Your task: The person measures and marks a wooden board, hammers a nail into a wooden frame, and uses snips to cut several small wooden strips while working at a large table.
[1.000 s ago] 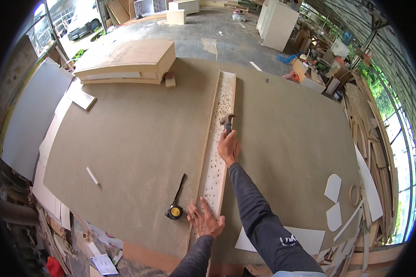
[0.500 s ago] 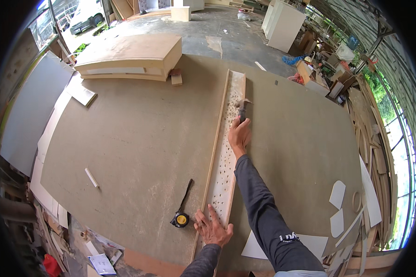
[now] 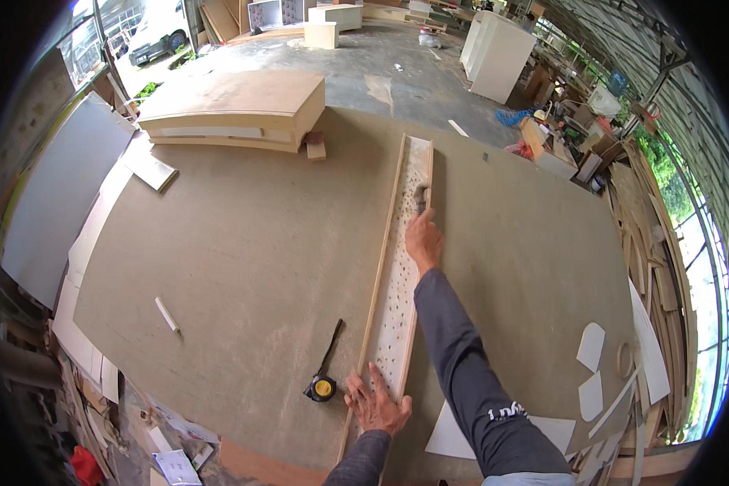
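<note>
A long, narrow wooden panel (image 3: 398, 267) with thin raised side strips lies lengthwise across the large table, its pale face dotted with many small dark marks. My right hand (image 3: 424, 241) grips a hammer (image 3: 420, 197) by its handle, the head over the panel near its right strip. At the panel's near end, my left hand (image 3: 377, 405) presses down with fingers spread, holding nothing. Just left of it rests a black and yellow tape measure (image 3: 321, 388) with a black strap. Whether the hammer head touches the panel, I cannot tell.
The brown tabletop (image 3: 243, 267) carries a curved wooden box (image 3: 227, 109) at the far left, a small white strip (image 3: 167, 314) and white cut-out pieces (image 3: 591, 345) at right. Timber scraps (image 3: 664, 283) pile along the right side. A white cabinet (image 3: 498, 57) stands beyond.
The hammer has come down and a little nearer to me, its head turned from sideways to pointing along the panel. My left hand stays on the panel; the whole view has shifted slightly.
</note>
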Motion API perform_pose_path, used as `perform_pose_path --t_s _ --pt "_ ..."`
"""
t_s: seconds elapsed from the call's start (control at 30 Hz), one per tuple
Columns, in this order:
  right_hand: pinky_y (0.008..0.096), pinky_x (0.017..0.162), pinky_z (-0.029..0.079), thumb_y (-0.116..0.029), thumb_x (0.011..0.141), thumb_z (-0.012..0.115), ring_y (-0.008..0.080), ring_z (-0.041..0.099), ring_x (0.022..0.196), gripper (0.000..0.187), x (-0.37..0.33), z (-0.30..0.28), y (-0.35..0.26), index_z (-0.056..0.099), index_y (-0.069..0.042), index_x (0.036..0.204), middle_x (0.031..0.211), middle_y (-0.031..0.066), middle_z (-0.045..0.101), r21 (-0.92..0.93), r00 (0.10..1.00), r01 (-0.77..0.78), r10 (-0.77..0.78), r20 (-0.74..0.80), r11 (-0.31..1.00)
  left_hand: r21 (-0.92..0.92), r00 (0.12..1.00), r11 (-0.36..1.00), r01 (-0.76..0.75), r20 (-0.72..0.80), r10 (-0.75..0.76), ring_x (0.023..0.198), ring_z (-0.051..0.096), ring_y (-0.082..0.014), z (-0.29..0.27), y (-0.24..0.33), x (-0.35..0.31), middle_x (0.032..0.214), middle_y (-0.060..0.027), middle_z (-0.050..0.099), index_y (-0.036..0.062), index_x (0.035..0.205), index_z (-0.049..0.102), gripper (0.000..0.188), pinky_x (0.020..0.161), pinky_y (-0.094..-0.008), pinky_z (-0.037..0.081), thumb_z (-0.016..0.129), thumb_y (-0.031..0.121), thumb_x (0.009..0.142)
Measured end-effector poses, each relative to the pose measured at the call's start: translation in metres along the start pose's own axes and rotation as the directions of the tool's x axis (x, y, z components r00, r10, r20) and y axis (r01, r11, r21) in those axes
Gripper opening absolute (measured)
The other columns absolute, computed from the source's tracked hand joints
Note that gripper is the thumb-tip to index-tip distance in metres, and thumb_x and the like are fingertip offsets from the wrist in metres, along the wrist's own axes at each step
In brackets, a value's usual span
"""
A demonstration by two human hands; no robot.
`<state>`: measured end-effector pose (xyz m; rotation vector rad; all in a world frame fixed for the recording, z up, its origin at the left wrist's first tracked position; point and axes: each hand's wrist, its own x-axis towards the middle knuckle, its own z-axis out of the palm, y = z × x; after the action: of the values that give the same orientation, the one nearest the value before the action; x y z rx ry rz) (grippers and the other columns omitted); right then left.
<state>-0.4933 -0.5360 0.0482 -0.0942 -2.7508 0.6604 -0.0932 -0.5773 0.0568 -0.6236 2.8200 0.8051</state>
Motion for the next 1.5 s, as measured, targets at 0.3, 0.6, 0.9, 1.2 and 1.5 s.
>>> perform_pose_path --t_s 0.3,0.6,0.9,1.2,1.5 --pt "0.0433 0.052 0.047 -0.034 0.103 0.053 0.029 0.062 0.054 0.035 -0.179 -0.086 0.033 0.048 -0.001 0.095 0.066 0.0148 0.06 0.483 0.991 0.055 0.011 -0.132 0.874 -0.024 0.997 1.0 0.008 -0.08 -0.01 0.147 0.013 -0.046 -0.001 0.002 0.001 0.155 -0.0305 0.016 0.0065 0.159 0.017 0.113 0.116 -0.0603 0.016 0.074 0.043 0.069" --pt "0.0443 0.055 0.047 -0.034 0.102 0.057 0.0369 0.063 0.06 0.032 -0.447 -0.222 0.074 0.053 -0.002 0.096 0.073 0.0177 0.064 0.546 0.937 -0.295 0.124 0.327 0.784 -0.305 0.928 0.911 -0.276 -0.333 0.169 0.146 0.02 -0.0447 0.01 -0.05 -0.013 0.154 -0.0301 0.024 0.0043 0.156 0.026 0.1 0.118 -0.0563 0.015 0.073 0.03 0.071" --pt "0.0469 0.055 0.05 -0.034 0.099 0.06 0.0401 0.066 0.064 0.033 -0.479 -0.222 0.077 0.054 -0.002 0.102 0.075 0.0181 0.067 0.382 0.955 0.094 -0.193 0.228 0.919 -0.059 0.941 0.969 -0.239 -0.259 0.217 0.136 0.033 -0.0391 -0.011 -0.13 -0.139 0.141 -0.0224 0.039 0.0049 0.147 0.039 0.085 0.113 -0.0527 0.023 0.073 0.027 0.073" --pt "0.0465 0.057 0.052 -0.027 0.097 0.062 0.0392 0.066 0.066 0.029 -0.479 -0.236 0.027 0.054 0.0 0.106 0.075 0.0181 0.065 0.449 0.919 0.381 -0.383 -0.09 0.808 -0.092 0.949 0.964 -0.249 -0.22 0.225 0.131 0.036 -0.0384 -0.005 -0.138 -0.141 0.137 -0.0197 0.043 0.0068 0.149 0.037 0.094 0.111 -0.0522 0.025 0.076 0.035 0.069" --pt "0.0472 0.057 0.053 -0.03 0.096 0.062 0.039 0.066 0.065 0.029 -0.493 -0.23 0.012 0.056 -0.002 0.101 0.076 0.0191 0.065 0.398 0.933 0.292 -0.351 0.083 0.87 -0.12 0.949 0.959 -0.256 -0.222 0.225 0.132 0.034 -0.0379 -0.005 -0.146 -0.138 0.136 -0.0189 0.043 0.0056 0.147 0.039 0.093 0.11 -0.0526 0.026 0.076 0.036 0.067"
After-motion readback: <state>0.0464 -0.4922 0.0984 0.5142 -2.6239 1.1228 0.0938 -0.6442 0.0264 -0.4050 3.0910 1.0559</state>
